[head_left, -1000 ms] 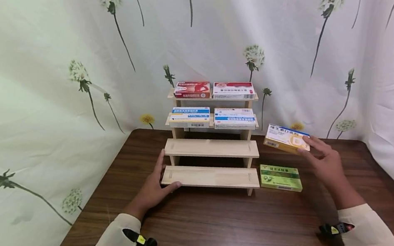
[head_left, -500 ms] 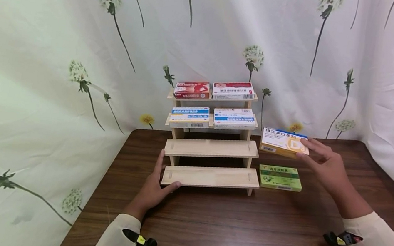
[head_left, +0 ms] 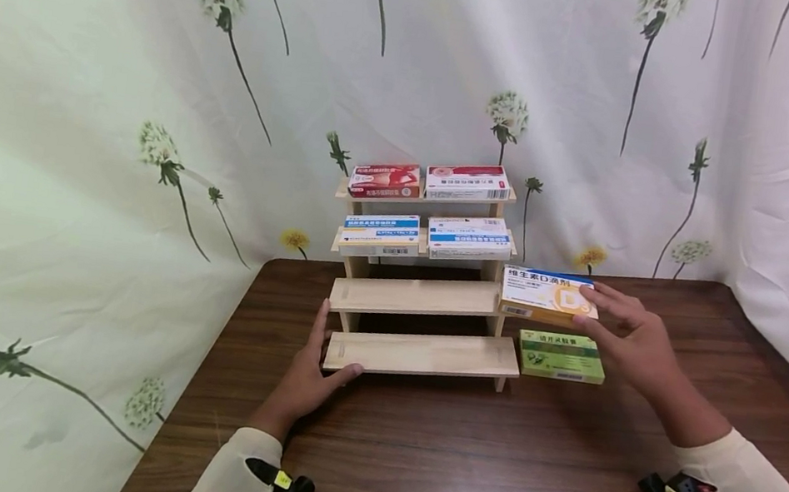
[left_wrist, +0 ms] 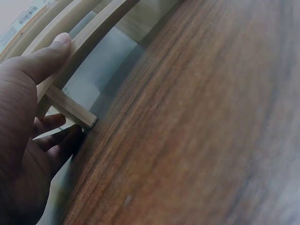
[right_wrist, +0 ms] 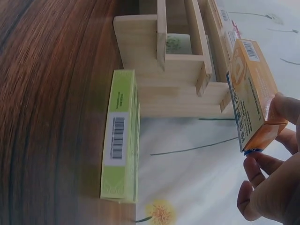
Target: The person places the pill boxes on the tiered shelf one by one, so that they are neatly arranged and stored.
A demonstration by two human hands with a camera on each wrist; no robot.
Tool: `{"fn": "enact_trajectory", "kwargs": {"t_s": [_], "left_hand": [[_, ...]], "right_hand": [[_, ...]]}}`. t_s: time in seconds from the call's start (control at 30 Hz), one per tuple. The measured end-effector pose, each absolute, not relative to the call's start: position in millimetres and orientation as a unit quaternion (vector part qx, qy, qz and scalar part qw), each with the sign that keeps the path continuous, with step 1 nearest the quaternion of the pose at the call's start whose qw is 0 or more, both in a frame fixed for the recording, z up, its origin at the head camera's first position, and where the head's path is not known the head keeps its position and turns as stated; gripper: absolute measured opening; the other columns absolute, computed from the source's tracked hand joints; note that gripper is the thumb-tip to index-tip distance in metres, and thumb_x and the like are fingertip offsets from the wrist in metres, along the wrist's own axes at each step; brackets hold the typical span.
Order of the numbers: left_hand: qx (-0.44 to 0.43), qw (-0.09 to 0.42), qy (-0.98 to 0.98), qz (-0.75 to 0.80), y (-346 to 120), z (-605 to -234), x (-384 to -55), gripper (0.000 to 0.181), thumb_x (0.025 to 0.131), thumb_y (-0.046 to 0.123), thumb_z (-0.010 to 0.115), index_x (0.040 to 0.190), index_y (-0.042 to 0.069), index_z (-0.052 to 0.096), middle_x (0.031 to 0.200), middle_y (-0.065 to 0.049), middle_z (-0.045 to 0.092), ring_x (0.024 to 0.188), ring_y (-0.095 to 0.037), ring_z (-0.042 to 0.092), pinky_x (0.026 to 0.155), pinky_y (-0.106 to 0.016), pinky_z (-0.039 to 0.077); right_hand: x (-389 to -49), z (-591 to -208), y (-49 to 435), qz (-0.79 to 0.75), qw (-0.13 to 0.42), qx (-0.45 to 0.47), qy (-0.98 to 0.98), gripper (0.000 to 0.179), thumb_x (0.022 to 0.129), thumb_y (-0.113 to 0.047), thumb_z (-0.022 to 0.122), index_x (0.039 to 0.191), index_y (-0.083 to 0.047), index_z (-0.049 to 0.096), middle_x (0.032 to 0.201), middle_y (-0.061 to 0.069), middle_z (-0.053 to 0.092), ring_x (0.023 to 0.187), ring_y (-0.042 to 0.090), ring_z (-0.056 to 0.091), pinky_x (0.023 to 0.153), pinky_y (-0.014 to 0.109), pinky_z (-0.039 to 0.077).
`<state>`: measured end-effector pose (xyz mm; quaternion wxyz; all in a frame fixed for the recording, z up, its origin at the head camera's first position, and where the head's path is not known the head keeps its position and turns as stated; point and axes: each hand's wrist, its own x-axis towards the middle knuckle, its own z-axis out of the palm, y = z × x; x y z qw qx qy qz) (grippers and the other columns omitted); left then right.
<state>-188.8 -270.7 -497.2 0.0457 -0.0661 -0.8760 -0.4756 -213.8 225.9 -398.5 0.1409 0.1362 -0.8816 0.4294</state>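
Note:
My right hand point(head_left: 634, 343) pinches a white, blue and orange medicine box point(head_left: 547, 294) by its right end, with thumb and fingers on opposite sides. In the head view, the box's left end overlaps the right end of the stand's third shelf from the top. The right wrist view has the same medicine box point(right_wrist: 251, 89) tilted in the air beside the stand. At the front left corner of the wooden step stand point(head_left: 417, 352), my left hand point(head_left: 306, 376) grips the end of the lowest shelf. Its thumb point(left_wrist: 58, 44) lies on the shelf's front edge, fingers beside the leg.
A green medicine box point(head_left: 562, 357) lies on the brown table point(head_left: 453, 473), right of the stand. Red and white boxes point(head_left: 384, 181) occupy the top shelf; blue and white boxes point(head_left: 470, 237) lie one step below. A flower-printed curtain point(head_left: 434, 75) hangs behind.
My right hand has carried the white and orange medicine box left and slightly lower in the head view, to the stand's right end. My left hand and the stand have stayed put.

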Motion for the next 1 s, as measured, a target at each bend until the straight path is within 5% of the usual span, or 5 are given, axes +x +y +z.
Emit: {"fn": "enact_trajectory", "kwargs": {"t_s": [0.17,0.43,0.5,0.73,1.0], "left_hand": [[-0.065,0.047,-0.876,-0.476,-271,-497,-189,0.124,0.095,0.041,0.088,0.172,0.052,-0.008,0.167,-0.025,0.047,0.144,-0.043,0.059,0.121,-0.065,0.043],[-0.070,0.050,-0.875,-0.476,-271,-497,-188,0.123,0.095,0.039,0.087,0.174,0.047,-0.007,0.166,-0.026,0.048,0.143,-0.043,0.060,0.120,-0.064,0.043],[-0.071,0.050,-0.874,-0.477,-271,-497,-188,0.123,0.095,0.039,0.087,0.174,0.048,-0.007,0.166,-0.026,0.048,0.142,-0.043,0.061,0.120,-0.064,0.044],[-0.071,0.050,-0.875,-0.476,-271,-499,-187,0.122,0.096,0.041,0.087,0.173,0.050,-0.008,0.166,-0.025,0.048,0.141,-0.042,0.062,0.119,-0.064,0.045],[-0.072,0.051,-0.873,-0.480,-271,-500,-188,0.123,0.096,0.040,0.087,0.173,0.051,-0.008,0.167,-0.025,0.048,0.142,-0.042,0.061,0.120,-0.064,0.044]], "right_hand": [[-214,-399,219,0.433,0.146,0.153,-0.876,0.054,0.104,-0.025,0.079,0.154,-0.012,0.064,0.165,0.026,0.051,0.146,0.045,0.049,0.091,0.036,0.040],[-219,-405,204,0.438,0.177,0.197,-0.859,0.049,0.102,-0.016,0.080,0.149,-0.012,0.069,0.159,0.025,0.058,0.118,-0.003,0.049,0.072,0.024,0.041],[-220,-406,198,0.439,0.179,0.207,-0.856,0.048,0.102,-0.015,0.079,0.149,-0.012,0.069,0.158,0.025,0.060,0.121,-0.002,0.051,0.073,0.023,0.042],[-225,-409,180,0.445,0.185,0.246,-0.841,0.048,0.100,-0.009,0.081,0.147,-0.009,0.070,0.155,0.027,0.061,0.139,0.040,0.057,0.094,0.011,0.041],[-229,-409,159,0.442,0.183,0.269,-0.836,0.048,0.098,-0.009,0.082,0.146,-0.011,0.072,0.154,0.024,0.063,0.137,0.039,0.059,0.101,0.030,0.050]]}}
